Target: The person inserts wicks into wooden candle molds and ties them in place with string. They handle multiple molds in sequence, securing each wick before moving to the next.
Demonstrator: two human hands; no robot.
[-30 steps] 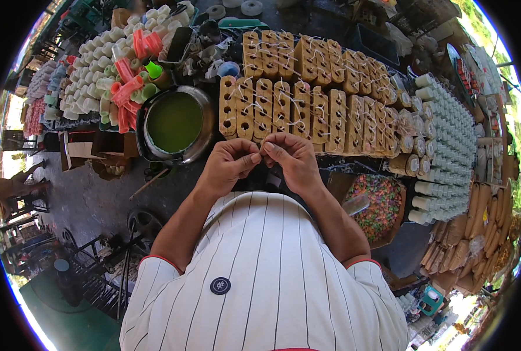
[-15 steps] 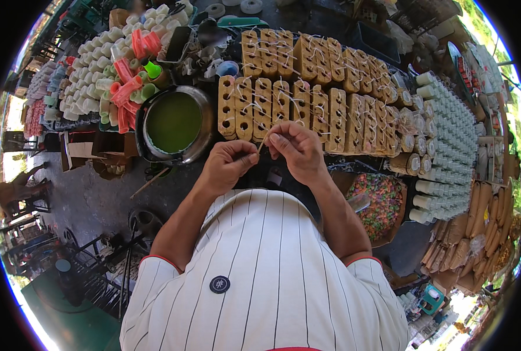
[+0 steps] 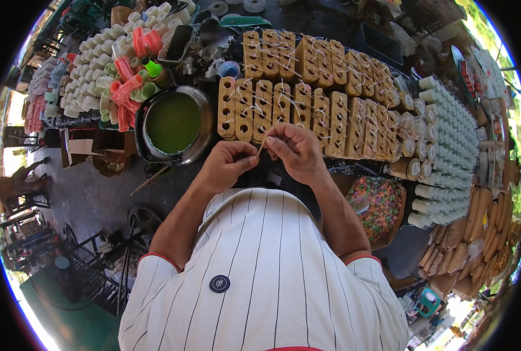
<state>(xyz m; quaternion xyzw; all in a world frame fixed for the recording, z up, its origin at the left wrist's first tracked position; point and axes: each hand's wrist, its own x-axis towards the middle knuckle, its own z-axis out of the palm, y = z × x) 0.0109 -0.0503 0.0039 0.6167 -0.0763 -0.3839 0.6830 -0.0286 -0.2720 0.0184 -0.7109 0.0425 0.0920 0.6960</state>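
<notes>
A thin pale strand (image 3: 261, 148) spans the short gap between two bare hands, just to the right of the metal pot (image 3: 208, 126) and a little nearer the person's body than its middle. The left hand (image 3: 232, 167), the closer of the two to the pot, has thumb and forefinger pressed together on the strand's lower end; the right hand (image 3: 294, 153), farther right of the pot, pinches its upper end between thumb and fingers, so the strand stands slightly tilted. The pot holds green liquid (image 3: 174, 124). Right of it, beyond the hands, tan blocks (image 3: 337, 128) pierced with round holes stand in two rows, white strings running across them. Farther right of the pot are ranks of white cylinders (image 3: 450, 140), and, nearer the body than these, a box of multicoloured pieces (image 3: 377, 205) with a clear scoop (image 3: 360, 203) at its left side. Left of and beyond the pot lie many whitish cups (image 3: 91, 88), with coral-red tubes (image 3: 129, 90) and a bright green piece (image 3: 153, 69) close to its far rim. A stick (image 3: 149, 181) slants across just on its near side, toward the body.
</notes>
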